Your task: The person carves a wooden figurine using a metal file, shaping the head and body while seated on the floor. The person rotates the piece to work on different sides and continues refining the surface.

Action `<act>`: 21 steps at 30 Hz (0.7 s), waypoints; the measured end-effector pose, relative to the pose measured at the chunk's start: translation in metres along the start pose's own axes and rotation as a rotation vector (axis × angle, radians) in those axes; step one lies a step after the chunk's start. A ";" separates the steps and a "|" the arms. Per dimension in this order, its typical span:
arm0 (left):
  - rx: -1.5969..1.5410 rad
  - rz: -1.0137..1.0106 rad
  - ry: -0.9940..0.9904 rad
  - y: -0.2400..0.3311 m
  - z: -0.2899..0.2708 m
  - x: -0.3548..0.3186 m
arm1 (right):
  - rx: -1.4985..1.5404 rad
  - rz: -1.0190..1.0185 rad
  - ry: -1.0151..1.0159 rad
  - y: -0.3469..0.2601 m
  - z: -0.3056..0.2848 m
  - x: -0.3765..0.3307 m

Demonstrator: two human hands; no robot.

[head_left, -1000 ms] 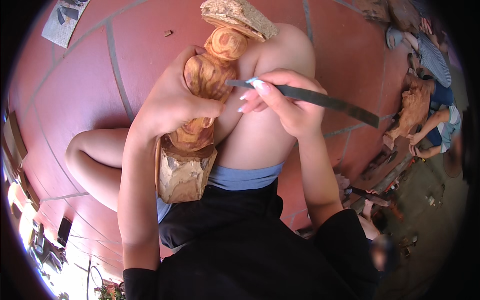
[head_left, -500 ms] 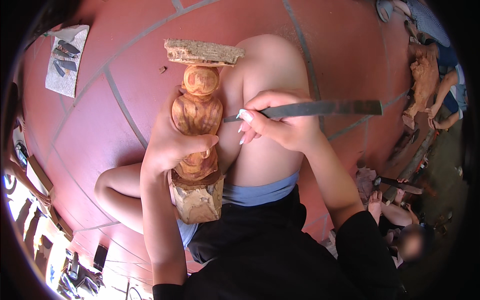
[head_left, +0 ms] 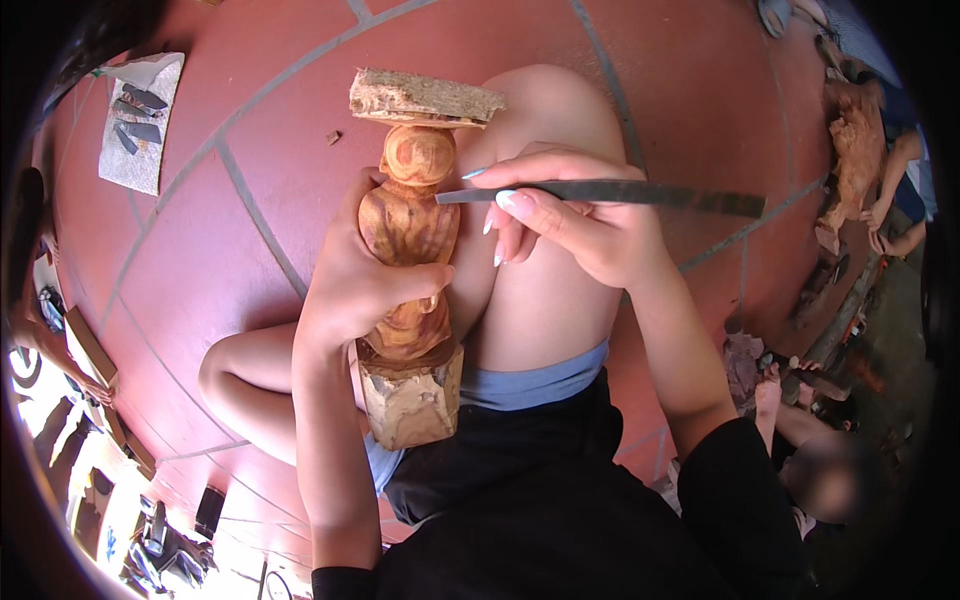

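My left hand (head_left: 360, 290) is wrapped round a carved wooden figure (head_left: 408, 225), its thumb lying across the front of the body. The figure has a round head, a rough flat slab of wood above it and an uncut block as its base; it rests upright against my lap. In my right hand (head_left: 590, 215) is a long, flat, dark metal chisel (head_left: 650, 195), pinched between thumb and fingers. Its narrow tip meets or nearly meets the figure's right shoulder, just below the head; actual contact I cannot tell.
On the red tiled floor (head_left: 270, 150), a pale cloth (head_left: 130, 175) at the far left carries several dark blades. A small wood chip (head_left: 334, 137) lies left of the figure. At the right, other people sit near a large wooden carving (head_left: 855, 150). Boxes and clutter line the left edge.
My right hand has raised the chisel tip from beside the figure's chest to its shoulder, and the chisel now slants down to the right. The figure appears slightly further right.
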State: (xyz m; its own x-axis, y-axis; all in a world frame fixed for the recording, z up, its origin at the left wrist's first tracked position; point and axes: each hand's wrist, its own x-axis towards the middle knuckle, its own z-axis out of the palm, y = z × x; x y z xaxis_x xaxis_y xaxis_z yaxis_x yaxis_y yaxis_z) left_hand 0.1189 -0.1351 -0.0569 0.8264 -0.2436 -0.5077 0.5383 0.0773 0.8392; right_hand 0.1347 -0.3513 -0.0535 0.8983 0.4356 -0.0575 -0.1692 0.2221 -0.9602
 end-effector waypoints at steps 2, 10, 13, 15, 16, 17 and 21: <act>0.069 -0.004 0.036 0.000 0.001 -0.001 | -0.039 0.010 -0.054 -0.001 -0.004 0.004; 0.193 0.000 0.109 0.002 0.008 -0.004 | -0.206 0.038 0.042 0.002 0.011 0.003; 0.194 0.003 0.123 0.003 0.010 -0.005 | -0.382 -0.073 0.033 0.006 0.016 0.007; 0.202 0.002 0.134 0.005 0.011 -0.005 | -0.461 -0.155 0.008 0.007 0.016 0.014; 0.213 -0.008 0.136 0.006 0.011 -0.006 | -0.478 -0.174 -0.022 0.008 0.015 0.015; 0.220 -0.015 0.136 0.007 0.010 -0.006 | -0.497 -0.194 -0.052 0.009 0.014 0.015; 0.254 0.026 0.115 0.004 0.010 -0.005 | -0.528 -0.245 -0.082 0.011 0.013 0.016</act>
State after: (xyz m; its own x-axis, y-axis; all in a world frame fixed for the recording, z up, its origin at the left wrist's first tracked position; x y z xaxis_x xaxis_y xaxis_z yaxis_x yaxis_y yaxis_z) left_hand 0.1150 -0.1432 -0.0493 0.8607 -0.1321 -0.4916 0.4697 -0.1661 0.8671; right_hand 0.1420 -0.3307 -0.0611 0.8480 0.4970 0.1841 0.2828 -0.1306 -0.9502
